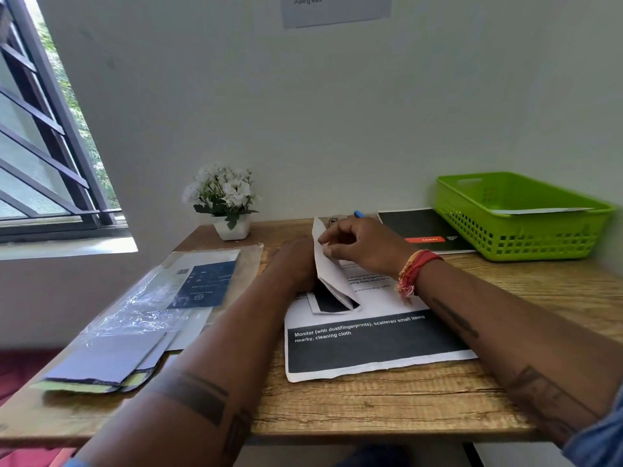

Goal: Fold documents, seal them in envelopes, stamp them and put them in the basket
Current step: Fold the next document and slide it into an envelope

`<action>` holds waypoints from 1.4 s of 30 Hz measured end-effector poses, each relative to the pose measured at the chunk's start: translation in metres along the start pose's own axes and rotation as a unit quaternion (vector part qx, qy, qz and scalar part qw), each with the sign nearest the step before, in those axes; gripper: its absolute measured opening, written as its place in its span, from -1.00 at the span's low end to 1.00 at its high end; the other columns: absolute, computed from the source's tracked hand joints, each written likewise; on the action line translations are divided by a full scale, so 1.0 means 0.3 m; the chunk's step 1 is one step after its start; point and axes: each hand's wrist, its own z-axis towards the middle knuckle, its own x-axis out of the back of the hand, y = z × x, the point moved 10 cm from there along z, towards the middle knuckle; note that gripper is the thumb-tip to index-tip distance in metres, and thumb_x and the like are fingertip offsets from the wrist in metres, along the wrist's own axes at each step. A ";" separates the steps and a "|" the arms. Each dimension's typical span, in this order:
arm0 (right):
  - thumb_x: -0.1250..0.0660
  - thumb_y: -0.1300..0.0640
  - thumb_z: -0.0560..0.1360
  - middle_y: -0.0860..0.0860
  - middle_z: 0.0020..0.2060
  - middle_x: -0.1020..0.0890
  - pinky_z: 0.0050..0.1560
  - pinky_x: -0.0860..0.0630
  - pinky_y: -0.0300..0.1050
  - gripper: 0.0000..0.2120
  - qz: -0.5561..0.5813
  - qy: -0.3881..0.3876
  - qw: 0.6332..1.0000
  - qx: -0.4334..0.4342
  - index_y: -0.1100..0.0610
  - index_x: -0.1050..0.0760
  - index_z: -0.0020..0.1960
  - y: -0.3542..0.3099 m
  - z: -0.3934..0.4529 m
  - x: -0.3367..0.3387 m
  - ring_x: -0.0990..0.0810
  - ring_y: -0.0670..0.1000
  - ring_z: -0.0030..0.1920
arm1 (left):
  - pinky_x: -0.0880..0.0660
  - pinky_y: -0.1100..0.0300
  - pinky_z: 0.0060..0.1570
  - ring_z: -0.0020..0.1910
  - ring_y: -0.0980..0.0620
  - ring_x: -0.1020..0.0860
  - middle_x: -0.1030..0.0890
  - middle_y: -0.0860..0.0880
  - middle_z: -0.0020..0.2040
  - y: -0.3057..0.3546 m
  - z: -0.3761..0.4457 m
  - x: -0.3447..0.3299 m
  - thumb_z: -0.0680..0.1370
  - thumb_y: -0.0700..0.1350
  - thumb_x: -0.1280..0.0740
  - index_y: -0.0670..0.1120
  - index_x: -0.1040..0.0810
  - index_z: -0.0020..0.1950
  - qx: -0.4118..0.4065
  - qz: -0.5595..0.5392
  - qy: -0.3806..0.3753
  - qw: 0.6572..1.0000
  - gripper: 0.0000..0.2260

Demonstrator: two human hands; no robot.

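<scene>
A folded white document [332, 274] stands on edge above a flat printed sheet [371, 345] in the middle of the wooden desk. My right hand [362, 246] pinches the folded document's upper edge from the right, fingers curled. On the document's left side rests my left hand [293, 264], its fingers hidden behind the paper. Several envelopes [104, 362] lie stacked at the desk's left front, partly under a clear plastic packet [188, 281]. The green plastic basket [519, 237] stands at the back right with a white envelope [539, 210] inside it.
A black notebook [421, 230] lies left of the basket, and a blue pen tip [359, 214] shows behind my right hand. At the back left a small white pot of flowers [229, 203] stands against the wall. A window is at the far left.
</scene>
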 end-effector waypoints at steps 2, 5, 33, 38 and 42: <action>-0.51 0.07 0.46 -0.04 -0.03 -0.66 0.10 -0.47 -0.30 -0.69 -0.049 -0.047 0.998 0.008 0.01 -0.61 0.19 0.003 -0.003 -0.025 -0.62 -0.10 0.00 | -0.44 0.10 0.05 0.19 -0.14 -0.56 -0.59 -0.12 0.11 -0.015 -0.005 0.017 0.63 -0.11 -0.25 -0.07 -0.50 0.08 0.007 -0.046 0.008 0.999 -0.92; -0.53 0.06 0.45 -0.05 0.01 -0.62 0.03 -0.43 -0.41 -0.63 -0.095 -0.088 0.992 0.014 -0.02 -0.58 0.23 0.017 -0.008 -0.039 -0.58 -0.13 0.01 | -0.41 0.13 0.12 0.21 -0.03 -0.48 -0.46 0.03 0.08 -0.051 -0.024 0.033 0.69 -0.03 -0.13 -0.04 -0.47 0.17 0.046 -0.053 0.005 0.998 -0.82; -0.47 -0.08 0.48 -0.03 -0.13 -0.69 -0.08 -0.49 -0.23 -0.87 -0.109 -0.057 0.992 0.024 -0.03 -0.67 -0.08 0.004 -0.014 -0.029 -0.59 -0.03 -0.14 | -0.39 -0.16 0.32 0.35 -0.18 -0.46 -0.57 -0.08 0.34 -0.059 0.029 -0.044 0.46 0.19 -0.14 0.16 -0.55 0.29 0.055 -0.110 0.020 0.992 -0.55; -0.46 -0.10 0.48 -0.02 -0.18 -0.61 -0.24 -0.41 -0.27 -0.75 -0.172 0.002 0.985 -0.015 0.09 -0.58 -0.10 0.037 -0.006 -0.014 -0.51 -0.08 -0.22 | -0.35 -0.19 0.36 0.39 -0.17 -0.43 -0.53 -0.06 0.39 -0.078 0.054 -0.066 0.45 0.22 -0.07 0.21 -0.53 0.32 0.057 -0.112 0.023 0.992 -0.50; -0.44 -0.16 0.46 -0.02 -0.04 -0.59 -0.05 -0.48 -0.12 -0.72 -0.247 -0.032 0.968 -0.041 0.04 -0.53 -0.10 0.047 0.012 -0.039 -0.54 -0.02 -0.07 | -0.29 -0.21 0.39 0.43 -0.17 -0.38 -0.47 -0.07 0.43 -0.068 0.046 -0.056 0.60 0.14 -0.14 0.19 -0.51 0.35 0.054 -0.100 0.027 0.993 -0.65</action>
